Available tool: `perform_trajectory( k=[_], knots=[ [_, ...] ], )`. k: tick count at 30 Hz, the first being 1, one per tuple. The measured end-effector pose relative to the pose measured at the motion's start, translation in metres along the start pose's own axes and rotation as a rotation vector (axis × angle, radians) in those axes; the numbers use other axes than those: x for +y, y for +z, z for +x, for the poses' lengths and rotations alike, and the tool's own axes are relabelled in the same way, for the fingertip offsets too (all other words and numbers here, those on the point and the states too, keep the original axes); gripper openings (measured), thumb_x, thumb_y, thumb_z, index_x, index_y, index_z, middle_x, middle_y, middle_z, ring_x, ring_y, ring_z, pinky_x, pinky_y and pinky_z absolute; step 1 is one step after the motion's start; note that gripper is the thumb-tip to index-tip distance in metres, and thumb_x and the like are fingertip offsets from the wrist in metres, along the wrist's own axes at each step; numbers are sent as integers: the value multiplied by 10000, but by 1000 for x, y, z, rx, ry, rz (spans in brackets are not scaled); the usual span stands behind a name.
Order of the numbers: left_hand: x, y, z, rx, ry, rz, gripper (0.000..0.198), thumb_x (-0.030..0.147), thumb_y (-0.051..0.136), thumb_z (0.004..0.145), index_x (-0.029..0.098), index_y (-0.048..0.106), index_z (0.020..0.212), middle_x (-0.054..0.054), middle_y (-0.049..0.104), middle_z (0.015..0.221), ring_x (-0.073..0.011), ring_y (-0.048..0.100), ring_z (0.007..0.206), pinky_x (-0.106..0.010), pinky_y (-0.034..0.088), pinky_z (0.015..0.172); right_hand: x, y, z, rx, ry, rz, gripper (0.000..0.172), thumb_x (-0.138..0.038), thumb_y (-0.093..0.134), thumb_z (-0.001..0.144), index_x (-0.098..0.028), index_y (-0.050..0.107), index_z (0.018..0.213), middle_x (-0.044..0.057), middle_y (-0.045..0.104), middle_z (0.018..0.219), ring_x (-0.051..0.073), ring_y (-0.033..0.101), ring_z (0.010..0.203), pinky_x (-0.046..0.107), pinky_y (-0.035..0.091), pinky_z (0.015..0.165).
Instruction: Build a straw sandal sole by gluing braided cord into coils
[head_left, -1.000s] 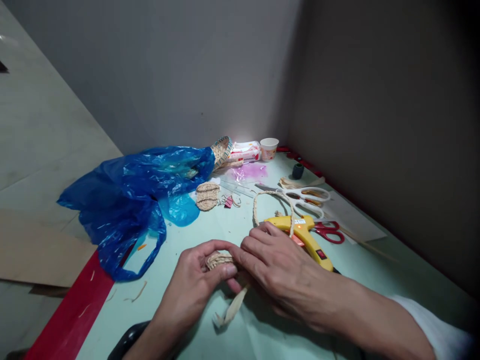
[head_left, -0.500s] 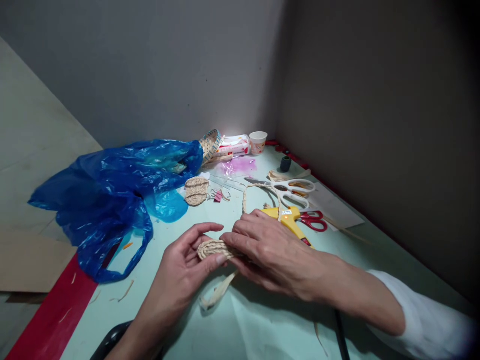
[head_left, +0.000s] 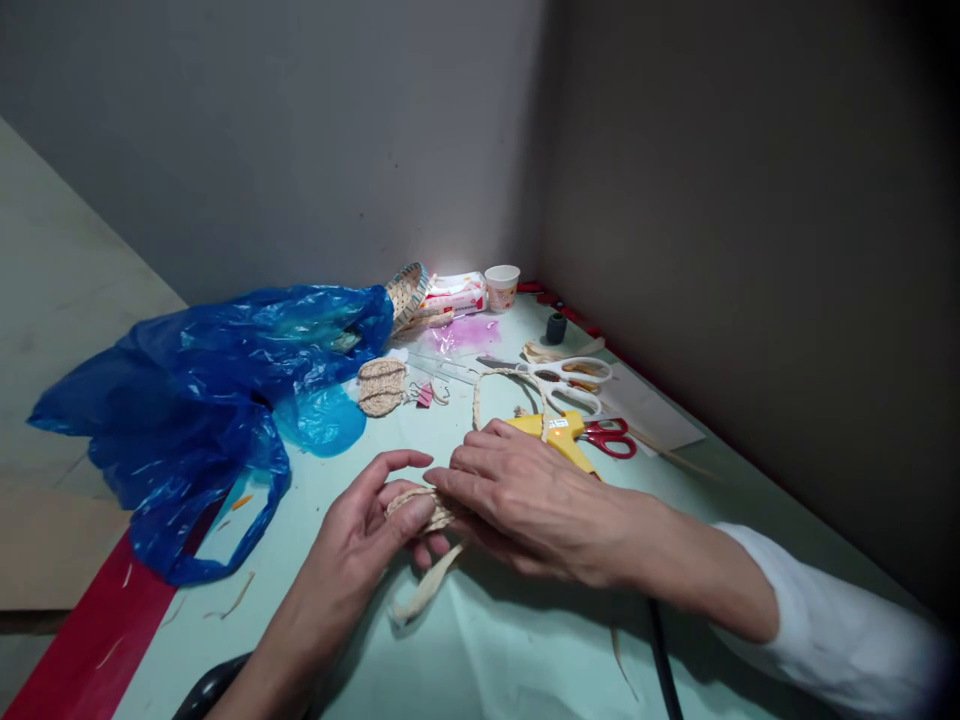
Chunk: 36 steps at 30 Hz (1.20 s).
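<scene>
My left hand [head_left: 382,520] grips the left end of a small coiled piece of braided straw [head_left: 441,514], its thumb pressed over the top. Over the right end lies my right hand [head_left: 517,500], its fingers closed around the piece and hiding much of it. From beneath, a flat loose straw strip [head_left: 429,592] hangs toward me. A thin straw braid [head_left: 480,400] loops up behind my right hand. Just beyond that hand lies a yellow glue gun [head_left: 562,432], partly covered by it.
A blue plastic bag [head_left: 202,350] spreads over the left side. Behind my hands lie a finished-looking straw oval [head_left: 381,388], pink binder clip [head_left: 424,396], white-handled scissors [head_left: 577,372] and red-handled scissors [head_left: 613,438]. A paper cup [head_left: 502,287] stands at the back.
My left thumb has moved up over the face of the straw piece, and its fingers now show beneath. The whole view has shifted slightly, so things appear further left.
</scene>
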<state>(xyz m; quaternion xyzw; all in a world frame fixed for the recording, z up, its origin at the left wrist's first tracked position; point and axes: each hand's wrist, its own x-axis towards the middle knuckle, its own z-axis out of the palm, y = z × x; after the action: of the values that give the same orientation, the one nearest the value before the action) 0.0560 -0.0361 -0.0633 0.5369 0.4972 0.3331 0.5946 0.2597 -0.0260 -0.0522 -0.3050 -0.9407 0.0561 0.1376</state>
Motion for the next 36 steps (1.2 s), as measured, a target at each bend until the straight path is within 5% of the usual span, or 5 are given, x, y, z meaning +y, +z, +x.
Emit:
perform_trajectory(
  k=[7,12,17,20,36],
  knots=[
    [-1,-2,-1,22,-8,-80,409,403,630,915,172,560,1245,-18,724,638,-174,662,654,-267,486,704,11,-6,-1,177,82,114,651,-513,559,969,-137,404,1477,114,662,1059,246,546,929,389,438,822],
    [8,-2,-4,190,12,-289,341,377,692,873,151,610,1115,-47,748,673,-151,651,652,-222,477,662,27,-9,-5,437,392,347,566,-469,573,962,-179,466,1437,140,632,1284,270,577,1114,462,446,959],
    [6,-3,-3,204,67,-322,348,391,732,838,153,633,1073,-64,765,721,-165,664,688,-243,482,703,30,-11,1,346,506,913,406,-429,582,943,-185,548,1266,23,654,846,185,652,753,320,504,679],
    [1,-6,0,132,72,-199,391,413,738,823,142,639,1087,-48,734,642,-163,622,632,-254,450,661,25,-9,4,359,470,1175,340,-381,634,907,-174,560,1166,-18,579,799,120,611,642,245,473,598],
    [-4,-13,0,57,32,9,418,460,724,818,169,624,1100,-30,713,654,-159,590,622,-252,427,593,17,1,4,361,457,1310,296,-311,677,875,-192,615,1139,-13,594,897,90,593,631,241,477,628]
  ],
)
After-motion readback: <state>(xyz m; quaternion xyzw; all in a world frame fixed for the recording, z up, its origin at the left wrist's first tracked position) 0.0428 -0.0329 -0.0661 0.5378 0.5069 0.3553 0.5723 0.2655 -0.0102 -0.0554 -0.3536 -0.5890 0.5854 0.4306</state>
